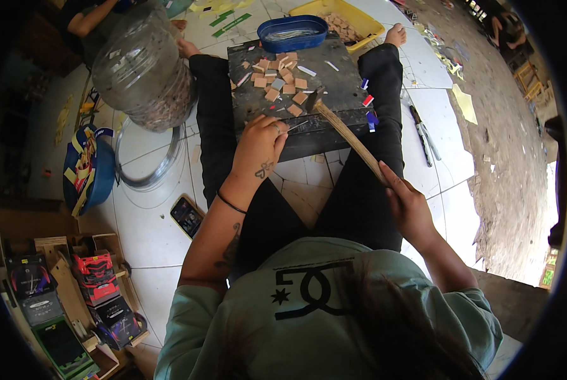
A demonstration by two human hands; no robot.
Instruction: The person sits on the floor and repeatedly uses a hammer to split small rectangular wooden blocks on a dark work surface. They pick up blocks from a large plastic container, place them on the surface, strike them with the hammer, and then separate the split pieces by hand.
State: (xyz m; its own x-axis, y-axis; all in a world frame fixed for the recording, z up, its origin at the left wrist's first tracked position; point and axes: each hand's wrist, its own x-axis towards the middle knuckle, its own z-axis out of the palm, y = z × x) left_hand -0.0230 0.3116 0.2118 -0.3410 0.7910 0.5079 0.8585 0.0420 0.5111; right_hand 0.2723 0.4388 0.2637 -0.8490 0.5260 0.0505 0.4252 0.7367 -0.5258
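My right hand (405, 196) is wrapped round the wooden handle of a hammer (353, 140). The hammer's dark head rests low over the near part of a black work board (346, 82) between my legs. Left of it, my left hand (263, 140) is closed at the board's near edge, pinching a thin, shiny metal strip (299, 125) whose tip points toward the hammer head. Several small tan square pieces (288, 79) lie loosely heaped on the board beyond both hands, with one grey piece among them. At the board's far edge stands a blue oval tub (292, 33) with thin, pale lengths inside.
A yellow tray (367, 28) of tan pieces sits behind the tub. Left are a large clear plastic container (145, 69), a wire coil (147, 180), a phone (186, 216) and a blue basin (103, 174). Pliers (421, 136) lie at right. Another person sits far left.
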